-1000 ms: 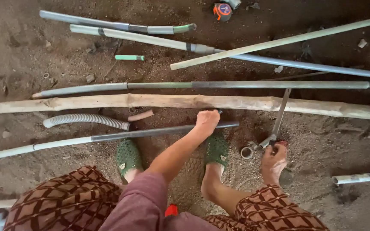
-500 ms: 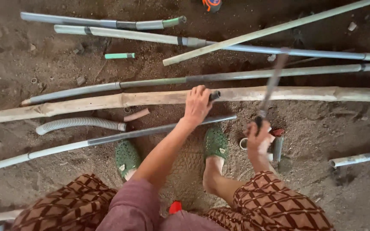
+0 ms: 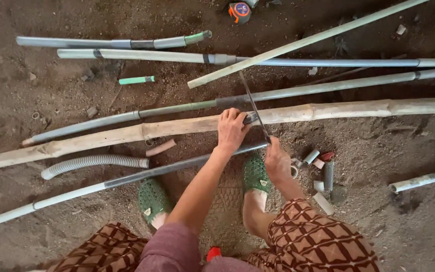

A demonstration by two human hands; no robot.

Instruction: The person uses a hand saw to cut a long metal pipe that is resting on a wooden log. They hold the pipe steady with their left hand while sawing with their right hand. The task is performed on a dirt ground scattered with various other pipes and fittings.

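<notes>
A: What's hard to read from the head view?

B: The saw blade [image 3: 254, 107] is thin; its grip hides inside the closed right hand [image 3: 278, 163].

A: Around it?

B: Grey pipes, short pipe offcuts [image 3: 323, 174], a corrugated hose [image 3: 94, 163] on dirt.

A: The left hand [image 3: 231, 130]?

B: Clamped on the bamboo pole [image 3: 187, 126], lying left-right; the blade crosses it, slanting away up-left

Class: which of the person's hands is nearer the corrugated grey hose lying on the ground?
Left. The left hand rests on the bamboo pole, right of the corrugated grey hose; the right hand, gripping the saw blade, lies farther right.
</notes>
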